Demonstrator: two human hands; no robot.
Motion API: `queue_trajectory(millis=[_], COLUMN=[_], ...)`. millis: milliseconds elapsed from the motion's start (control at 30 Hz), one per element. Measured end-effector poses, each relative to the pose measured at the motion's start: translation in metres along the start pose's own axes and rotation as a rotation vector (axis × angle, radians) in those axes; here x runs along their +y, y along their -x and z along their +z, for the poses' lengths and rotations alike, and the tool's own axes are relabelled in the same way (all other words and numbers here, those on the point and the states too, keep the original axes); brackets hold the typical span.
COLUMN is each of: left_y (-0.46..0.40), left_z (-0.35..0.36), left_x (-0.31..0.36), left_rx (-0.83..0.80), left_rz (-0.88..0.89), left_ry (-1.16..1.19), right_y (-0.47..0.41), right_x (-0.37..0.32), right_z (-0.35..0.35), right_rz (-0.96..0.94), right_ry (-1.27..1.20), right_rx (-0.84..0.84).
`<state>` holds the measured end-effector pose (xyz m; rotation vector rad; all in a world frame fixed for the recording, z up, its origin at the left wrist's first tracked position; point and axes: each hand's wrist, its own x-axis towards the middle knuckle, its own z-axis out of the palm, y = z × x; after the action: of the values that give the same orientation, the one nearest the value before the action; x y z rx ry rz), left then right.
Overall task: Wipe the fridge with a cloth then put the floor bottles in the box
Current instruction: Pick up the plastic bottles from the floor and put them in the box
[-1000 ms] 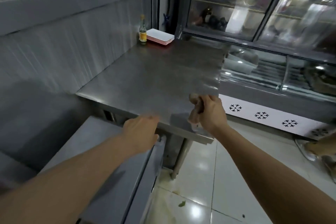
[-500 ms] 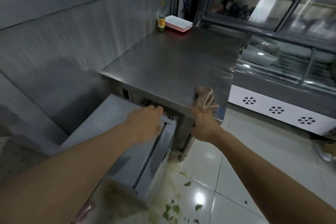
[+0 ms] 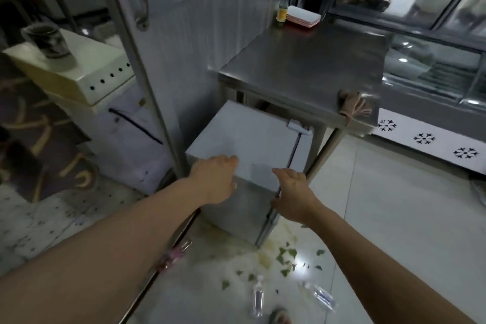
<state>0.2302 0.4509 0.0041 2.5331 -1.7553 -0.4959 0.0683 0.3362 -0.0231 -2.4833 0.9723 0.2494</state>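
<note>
My left hand [image 3: 215, 181] and right hand [image 3: 294, 193], both relaxed and empty, reached over the small white fridge [image 3: 249, 150]. Brown cloth [image 3: 351, 105] lay on the steel table [image 3: 302, 66]; two clear plastic bottles [image 3: 258, 300] lay on the near floor tiles [image 3: 394, 205].

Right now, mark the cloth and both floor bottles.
cloth [image 3: 351, 104]: head view, bunched middle on the table corner.
left bottle [image 3: 258, 298]: head view, clear body.
right bottle [image 3: 321, 296]: head view, labelled body.

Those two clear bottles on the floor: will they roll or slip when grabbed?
Both bottles lie on their sides on glossy tile, so a nudge would likely roll them. They look small, clear and probably light; the wet patch nearby may make them slippery.
</note>
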Motion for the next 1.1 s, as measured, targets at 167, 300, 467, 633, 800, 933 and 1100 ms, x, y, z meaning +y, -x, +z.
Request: queue_trajectory(millis=[167,300,467,633,800,933,1100], left_y=[0.066,0.100,0.118,0.116,0.114,0.103,0.072], left_z=[0.028,0.060,0.099,0.152,0.213,0.265,0.343], left_x=[-0.047,-0.073,-0.088,-0.108,-0.131,-0.156,-0.207], left_rx=[-0.062,-0.097,-0.166,-0.191,-0.239,-0.253,-0.260], left_rz=[-0.010,-0.032,-0.105,-0.162,-0.202,-0.220,-0.192], left_ry=[0.016,0.014,0.029,0.024,0.071,0.154,0.121], right_y=[0.040,0.060,0.064,0.050,0.031,0.009,-0.025], right_x=[-0.046,-0.071,-0.076,-0.064,-0.049,-0.037,-0.030], right_z=[0.071,0.117,0.160,0.205,0.262,0.315,0.396], right_rz=[0.042,0.074,0.078,0.078,0.121,0.194,0.315], right_ry=[-0.009,-0.035,-0.060,-0.064,-0.092,-0.113,-0.172], right_rx=[-0.057,-0.144,-0.174,-0.199,-0.242,-0.280,-0.249])
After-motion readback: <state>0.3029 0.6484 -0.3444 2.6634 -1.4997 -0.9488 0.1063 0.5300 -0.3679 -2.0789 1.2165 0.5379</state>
